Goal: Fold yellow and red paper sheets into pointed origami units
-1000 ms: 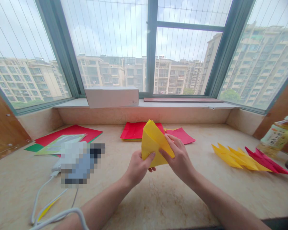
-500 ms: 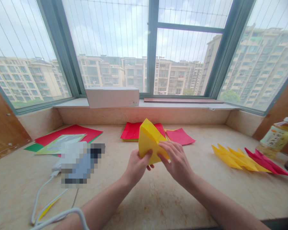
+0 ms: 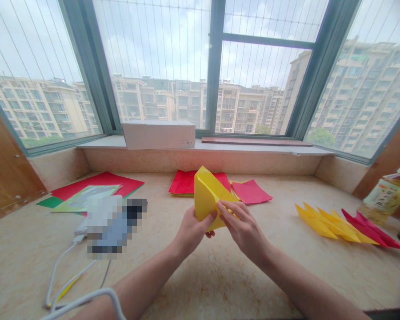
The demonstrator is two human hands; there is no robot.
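A partly folded sheet of yellow paper [image 3: 205,193] is held up above the counter, its pointed corner upward. My left hand [image 3: 195,229] grips its lower left side, thumb on the near face and the other fingers mostly hidden behind. My right hand [image 3: 242,224] pinches the paper's right side, with the fingertips pressed on a fold near the middle. Behind the yellow paper lies a stack of red paper [image 3: 183,182], partly covered from view. Beside that stack is a smaller pinkish-red sheet [image 3: 253,192].
Folded yellow paper pieces [image 3: 330,222] and folded crimson ones [image 3: 370,226] stand at the right, near a bottle [image 3: 388,193]. Red sheets [image 3: 100,181], a blurred-out device [image 3: 113,226] and white cables [image 3: 55,271] lie at the left. A white box [image 3: 158,135] sits on the sill.
My right hand's fingers have shifted slightly left and inward along the paper, pressing its right side in. My left hand keeps its grip. The view has moved slightly.
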